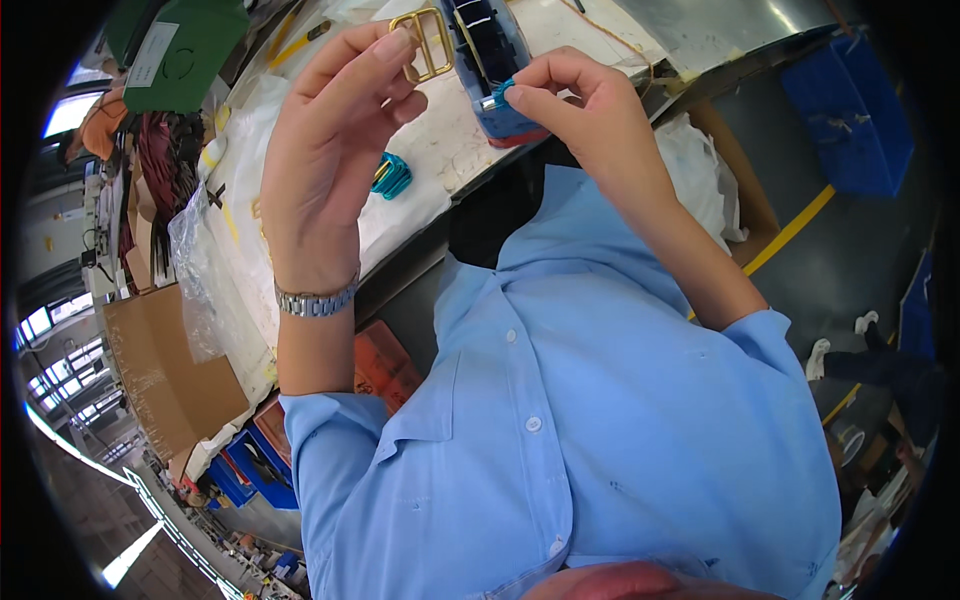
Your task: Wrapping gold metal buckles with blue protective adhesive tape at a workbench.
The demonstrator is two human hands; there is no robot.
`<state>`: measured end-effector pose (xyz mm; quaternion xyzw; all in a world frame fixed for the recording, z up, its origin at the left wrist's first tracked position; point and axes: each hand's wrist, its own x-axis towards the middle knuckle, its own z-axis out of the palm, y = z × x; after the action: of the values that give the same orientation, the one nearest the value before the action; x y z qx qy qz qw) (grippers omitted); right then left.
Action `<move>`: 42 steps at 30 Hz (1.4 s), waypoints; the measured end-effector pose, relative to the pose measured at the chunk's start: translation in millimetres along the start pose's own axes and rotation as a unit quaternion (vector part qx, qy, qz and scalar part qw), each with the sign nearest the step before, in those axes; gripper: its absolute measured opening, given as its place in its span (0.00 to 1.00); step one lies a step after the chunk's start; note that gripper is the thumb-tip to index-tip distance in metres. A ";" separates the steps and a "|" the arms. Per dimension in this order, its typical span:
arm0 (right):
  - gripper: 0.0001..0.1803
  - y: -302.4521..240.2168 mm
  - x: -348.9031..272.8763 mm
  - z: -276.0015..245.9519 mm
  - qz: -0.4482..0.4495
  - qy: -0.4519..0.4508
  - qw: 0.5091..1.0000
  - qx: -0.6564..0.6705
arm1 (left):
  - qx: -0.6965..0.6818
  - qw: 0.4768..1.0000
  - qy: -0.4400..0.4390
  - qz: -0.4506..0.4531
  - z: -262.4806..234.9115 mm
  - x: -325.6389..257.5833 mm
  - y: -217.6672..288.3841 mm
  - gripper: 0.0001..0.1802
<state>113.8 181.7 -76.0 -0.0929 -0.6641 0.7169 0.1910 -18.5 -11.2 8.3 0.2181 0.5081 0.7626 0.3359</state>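
Item: small teal-blue plastic clip with a silvery metal end (499,94), pinched between thumb and forefinger tips of the right hand (575,105), held above the near edge of the white-covered worktop (440,150); its metal end pokes out leftward past the fingertips.

Left hand (335,130): raised, fingers curled, thumb and forefinger tips closed on the lower corner of a flat rectangular gold-coloured metal buckle (425,42). Silver link wristwatch (315,302) on that wrist.

Between the hands: blue tape dispenser with red base (495,60), on the worktop.

Beside the left palm: bundle of teal clips (392,176), lying on the worktop.

Left edge: clear plastic bag (195,260); brown cardboard box (165,370).

Foreground: light blue buttoned shirt (560,420).
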 end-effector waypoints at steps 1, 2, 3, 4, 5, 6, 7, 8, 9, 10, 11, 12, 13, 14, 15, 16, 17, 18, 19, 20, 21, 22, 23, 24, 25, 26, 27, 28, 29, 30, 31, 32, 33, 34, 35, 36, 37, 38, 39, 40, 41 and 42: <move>0.10 -10.0 -12.7 2.6 0.010 -0.005 0.999 0.040 | 0.000 1.000 0.000 -0.005 5.1 -11.6 1.9 0.10; 0.10 -13.9 -26.3 1.6 0.013 0.000 0.999 0.042 | -0.018 1.000 0.018 -0.014 13.3 -22.2 4.3 0.10; 0.09 -16.4 -40.4 -3.2 0.043 -0.039 0.997 0.058 | -0.036 0.998 0.038 -0.023 20.7 -32.4 4.5 0.11; 0.08 -18.4 -52.8 -7.6 0.073 -0.077 0.992 0.075 | -0.035 0.998 0.038 -0.030 26.6 -41.4 1.1 0.11; 0.08 -23.9 -63.8 -10.4 0.079 -0.076 0.991 0.076 | 0.004 0.999 0.052 -0.010 31.7 -52.1 -5.4 0.11; 0.08 -30.4 -74.2 -13.0 0.145 -0.092 0.978 0.115 | 0.043 0.997 0.066 0.010 36.5 -63.3 -13.2 0.10; 0.08 -33.4 -80.0 -14.5 0.209 -0.108 0.960 0.153 | 0.090 0.992 0.084 0.027 41.8 -72.7 -21.0 0.10; 0.08 -32.5 -82.1 -15.8 0.216 -0.104 0.958 0.154 | 0.101 0.991 0.084 0.031 47.0 -79.0 -28.4 0.09; 0.08 -30.5 -82.7 -16.7 0.224 -0.111 0.956 0.155 | 0.119 0.987 0.105 0.035 53.4 -84.4 -37.2 0.08; 0.09 -28.9 -83.9 -17.2 0.231 -0.118 0.953 0.156 | 0.137 0.982 0.125 0.040 57.8 -89.1 -45.8 0.08; 0.08 -29.4 -82.3 -16.1 0.235 -0.117 0.952 0.160 | 0.141 0.981 0.124 0.043 56.7 -90.3 -52.6 0.07; 0.08 -26.9 -82.4 -15.0 0.236 -0.115 0.951 0.162 | 0.141 0.981 0.123 0.041 54.2 -90.7 -60.4 0.07; 0.08 -23.2 -83.3 -13.9 0.223 -0.116 0.954 0.166 | 0.158 0.979 0.112 0.057 51.1 -90.2 -68.4 0.07; 0.08 -20.9 -83.8 -13.4 0.210 -0.116 0.956 0.170 | 0.175 0.977 0.100 0.073 49.9 -89.7 -73.4 0.07; 0.08 -20.5 -83.8 -13.8 0.209 -0.115 0.956 0.172 | 0.187 0.974 0.105 0.069 52.0 -91.8 -74.6 0.08; 0.08 -20.3 -83.7 -14.2 0.210 -0.113 0.954 0.179 | 0.189 0.974 0.103 0.069 50.0 -91.3 -77.4 0.08; 0.08 -19.8 -85.3 -14.1 0.212 -0.113 0.953 0.186 | 0.213 0.968 0.087 0.103 46.9 -92.3 -82.1 0.08; 0.08 -20.2 -86.2 -13.8 0.212 -0.111 0.953 0.188 | 0.236 0.960 0.071 0.137 45.1 -92.9 -85.1 0.08; 0.09 -21.3 -86.4 -13.3 0.208 -0.115 0.954 0.183 | 0.237 0.960 0.069 0.136 45.3 -93.2 -86.3 0.08; 0.09 -22.3 -87.2 -12.9 0.204 -0.119 0.955 0.178 | 0.247 0.955 0.075 0.148 46.6 -93.7 -87.5 0.08; 0.09 -22.6 -87.9 -12.6 0.204 -0.116 0.955 0.179 | 0.258 0.949 0.080 0.161 47.6 -93.9 -89.0 0.08; 0.10 -22.7 -88.4 -12.3 0.203 -0.116 0.955 0.183 | 0.258 0.950 0.078 0.159 47.8 -93.8 -91.1 0.08; 0.11 -22.8 -88.2 -12.1 0.202 -0.117 0.955 0.186 | 0.259 0.948 0.089 0.159 47.6 -92.9 -93.5 0.08; 0.11 -22.9 -88.4 -11.8 0.201 -0.115 0.955 0.186 | 0.260 0.947 0.100 0.160 47.3 -92.6 -95.7 0.08; 0.12 -22.7 -88.5 -11.3 0.202 -0.115 0.953 0.192 | 0.260 0.947 0.098 0.159 46.8 -93.1 -97.6 0.08; 0.13 -22.6 -88.8 -11.3 0.203 -0.115 0.952 0.197 | 0.269 0.944 0.094 0.167 46.1 -93.5 -99.6 0.09; 0.13 -22.5 -89.2 -11.4 0.203 -0.114 0.952 0.198 | 0.278 0.940 0.091 0.174 46.0 -93.5 -100.9 0.10; 0.14 -22.6 -89.6 -11.5 0.200 -0.111 0.954 0.196 | 0.278 0.940 0.090 0.174 46.4 -92.9 -101.6 0.10; 0.16 -22.6 -89.9 -11.3 0.197 -0.109 0.955 0.194 | 0.295 0.935 0.085 0.178 46.3 -92.1 -102.1 0.10; 0.16 -23.2 -90.4 -11.0 0.196 -0.109 0.955 0.194 | 0.311 0.929 0.080 0.181 46.1 -91.4 -102.4 0.11; 0.17 -24.2 -91.0 -10.6 0.195 -0.103 0.955 0.199 | 0.311 0.929 0.079 0.181 46.1 -90.9 -102.0 0.11; 0.19 -24.9 -90.9 -10.5 0.193 -0.098 0.955 0.204 | 0.326 0.926 0.079 0.171 46.6 -89.8 -100.7 0.11; 0.19 -24.5 -90.8 -10.9 0.192 -0.098 0.955 0.204 | 0.341 0.923 0.078 0.160 47.1 -89.0 -99.5 0.10; 0.21 -23.5 -90.9 -11.7 0.193 -0.105 0.956 0.195 | 0.341 0.923 0.078 0.160 46.6 -88.5 -98.0 0.10; 0.23 -22.5 -91.0 -12.0 0.194 -0.111 0.957 0.185 | 0.344 0.925 0.069 0.146 45.2 -88.2 -97.0 0.10; 0.23 -21.9 -90.7 -11.9 0.194 -0.111 0.957 0.185 | 0.346 0.927 0.060 0.132 44.5 -87.8 -96.2 0.09; 0.26 -21.3 -90.2 -11.8 0.192 -0.117 0.958 0.177 | 0.346 0.927 0.060 0.133 45.0 -87.5 -95.3 0.09; 0.29 -21.0 -89.6 -12.0 0.189 -0.124 0.959 0.170 | 0.318 0.940 0.074 0.100 46.4 -87.7 -93.5 0.08; 0.29 -19.8 -89.3 -12.0 0.189 -0.125 0.959 0.171 | 0.289 0.951 0.087 0.067 47.5 -87.8 -92.1 0.07; 0.32 -18.0 -89.1 -12.1 0.178 -0.133 0.960 0.172 | 0.290 0.951 0.088 0.067 47.9 -87.9 -91.3 0.07; 0.36 -16.5 -88.5 -12.1 0.168 -0.140 0.960 0.172 | 0.272 0.956 0.090 0.059 47.7 -87.9 -90.9 0.07; 0.36 -15.7 -86.0 -12.9 0.168 -0.140 0.960 0.172 | 0.253 0.962 0.093 0.051 47.7 -87.8 -90.4 0.06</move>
<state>199.4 160.1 -72.2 -0.0678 -0.5256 0.8479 -0.0142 99.6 -22.3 -55.6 0.2502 0.7017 0.6420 0.1814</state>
